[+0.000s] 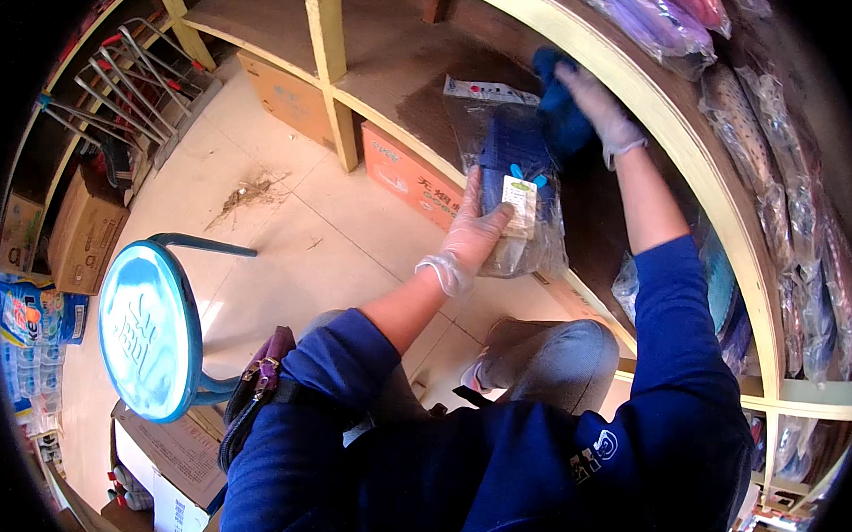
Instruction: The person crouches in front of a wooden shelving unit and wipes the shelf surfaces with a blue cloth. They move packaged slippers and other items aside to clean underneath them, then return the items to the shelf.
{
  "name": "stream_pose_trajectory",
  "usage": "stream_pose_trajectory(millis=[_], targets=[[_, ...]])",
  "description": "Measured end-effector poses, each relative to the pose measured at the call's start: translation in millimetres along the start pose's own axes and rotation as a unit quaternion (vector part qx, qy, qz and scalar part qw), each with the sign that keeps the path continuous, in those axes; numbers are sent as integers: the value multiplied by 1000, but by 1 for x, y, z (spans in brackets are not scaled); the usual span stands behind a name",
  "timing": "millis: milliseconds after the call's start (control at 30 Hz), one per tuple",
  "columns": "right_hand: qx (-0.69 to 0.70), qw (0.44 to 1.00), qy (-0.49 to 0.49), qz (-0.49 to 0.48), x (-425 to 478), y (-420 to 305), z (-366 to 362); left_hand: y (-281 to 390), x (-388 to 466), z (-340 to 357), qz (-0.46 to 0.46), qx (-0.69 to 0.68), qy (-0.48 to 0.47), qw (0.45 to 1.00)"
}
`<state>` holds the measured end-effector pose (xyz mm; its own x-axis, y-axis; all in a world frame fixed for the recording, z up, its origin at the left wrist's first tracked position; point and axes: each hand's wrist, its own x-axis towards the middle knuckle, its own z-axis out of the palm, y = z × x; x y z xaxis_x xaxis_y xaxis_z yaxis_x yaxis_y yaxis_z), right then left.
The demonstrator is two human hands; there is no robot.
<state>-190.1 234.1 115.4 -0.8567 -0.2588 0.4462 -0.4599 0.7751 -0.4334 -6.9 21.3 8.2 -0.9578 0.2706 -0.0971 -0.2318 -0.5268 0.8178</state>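
Note:
My left hand (474, 229), in a clear disposable glove, grips a transparent plastic package (523, 192) by its near side. Inside it lies a folded dark-blue fabric item, with a white printed tag and small light-blue tabs on the front. My right hand (597, 107), gloved likewise and slightly blurred, holds a blue cloth (565, 119) close against the package's far right side. Whether the cloth touches the package cannot be told. Beneath both hands is a dark wooden shelf board (418, 90), with a darker patch beside the package.
Plastic-wrapped goods (760, 158) fill the shelf at right, behind a curved cream edge (616, 54). Cardboard boxes (408, 174) stand under the low shelf. A blue round stool (149, 330) is on the tiled floor at left, near swept debris (249, 193) and folded metal trolleys (133, 80).

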Motion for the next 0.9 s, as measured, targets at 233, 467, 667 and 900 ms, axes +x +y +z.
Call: stream_pose_trajectory(millis=[233,467,667,900], targets=[[-178,957,-219,62,-52,-63,73,0,0,0,-2,3,-4,1000],[-164,947,-225,158,-14,-29,85,10,-10,3,-27,24,27,999],[-98,962,-182,181,-17,27,74,-2,2,-4,18,51,13,998],[-137,925,97,341,-53,49,12,2,24,-8,24,67,17,997]])
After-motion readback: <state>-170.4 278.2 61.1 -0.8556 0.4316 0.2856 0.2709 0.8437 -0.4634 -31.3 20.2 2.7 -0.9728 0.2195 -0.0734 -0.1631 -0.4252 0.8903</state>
